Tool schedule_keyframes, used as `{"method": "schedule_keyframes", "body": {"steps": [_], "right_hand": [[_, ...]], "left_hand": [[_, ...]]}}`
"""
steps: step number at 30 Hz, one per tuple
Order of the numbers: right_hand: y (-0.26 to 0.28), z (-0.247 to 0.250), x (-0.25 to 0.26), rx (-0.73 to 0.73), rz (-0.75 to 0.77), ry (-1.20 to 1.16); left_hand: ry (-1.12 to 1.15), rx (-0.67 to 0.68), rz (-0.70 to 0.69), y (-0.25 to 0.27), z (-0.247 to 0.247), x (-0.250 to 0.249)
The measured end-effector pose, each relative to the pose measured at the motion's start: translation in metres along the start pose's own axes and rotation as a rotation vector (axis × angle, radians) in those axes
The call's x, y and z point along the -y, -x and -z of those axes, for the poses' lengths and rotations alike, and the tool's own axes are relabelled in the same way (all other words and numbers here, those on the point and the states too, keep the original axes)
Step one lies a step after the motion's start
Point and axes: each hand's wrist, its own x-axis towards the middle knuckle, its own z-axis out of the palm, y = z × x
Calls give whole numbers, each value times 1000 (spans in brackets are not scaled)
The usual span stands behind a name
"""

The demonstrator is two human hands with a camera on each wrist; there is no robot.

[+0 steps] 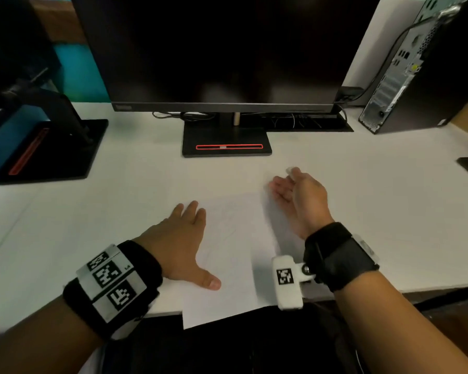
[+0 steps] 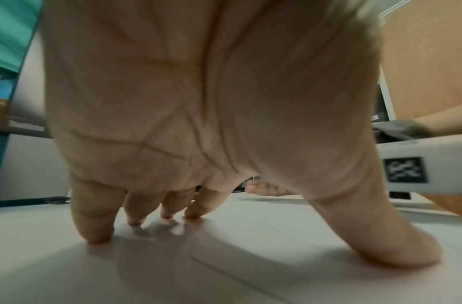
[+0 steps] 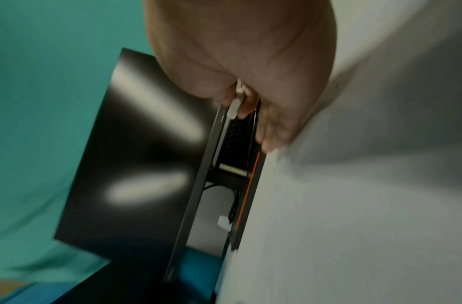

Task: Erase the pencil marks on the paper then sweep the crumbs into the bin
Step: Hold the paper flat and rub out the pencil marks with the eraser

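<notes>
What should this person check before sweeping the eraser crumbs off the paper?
1. Paper held steady: ok, the left hand lies flat on its left edge, thumb pressing.
2. Eraser out of the way: ok, pinched between the thumb and forefinger of the right hand.
3. Right hand placed to sweep: ok, on edge at the sheet's far right corner.
4. Marks gone: cannot tell, faint lines remain.
5. Crumbs visible: cannot tell.
6. Bin in reach: cannot tell, none in view.

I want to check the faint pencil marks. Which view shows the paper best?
The head view: the whole paper shows, left hand pressing its edge. The left wrist view shows only a blurred strip under the fingers; in the right wrist view I cannot tell paper from desk.
</notes>
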Motion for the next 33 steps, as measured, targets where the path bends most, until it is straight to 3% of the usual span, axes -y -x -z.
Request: {"method": "schedule_keyframes", "body": {"steps": [4, 6, 8, 11, 13, 15, 18, 21, 28, 31, 33], "right_hand": [[31, -12, -25, 462, -410, 287], [28, -13, -27, 525, -501, 311], [5, -10, -19, 368, -432, 171], [-27, 0, 2, -7, -117, -1], [-28, 6, 8, -76, 4, -3], [-14, 4, 8, 71, -26, 130], [8, -3, 3, 413, -17, 867], [6, -11, 1, 512, 150, 1390], [-14, -22, 10, 422, 404, 1727], [-9, -24, 4, 536, 354, 1758], [-13, -23, 6, 522, 301, 1732]], "left_hand": [[-15, 13, 5, -3, 1, -2], [-15, 19, 7, -3, 1, -3], [-17, 17, 7, -3, 2, -3], [-29, 18, 7, -3, 2, -4], [-50, 25, 9, -4, 4, -5], [-69, 34, 18, -4, 6, -7], [-116, 40, 38, -6, 13, -16], [-151, 37, 51, -9, 20, -24], [-121, 47, 53, -7, 15, -22], [-129, 25, 53, -9, 14, -22], [-127, 24, 49, -9, 14, -22]]}}
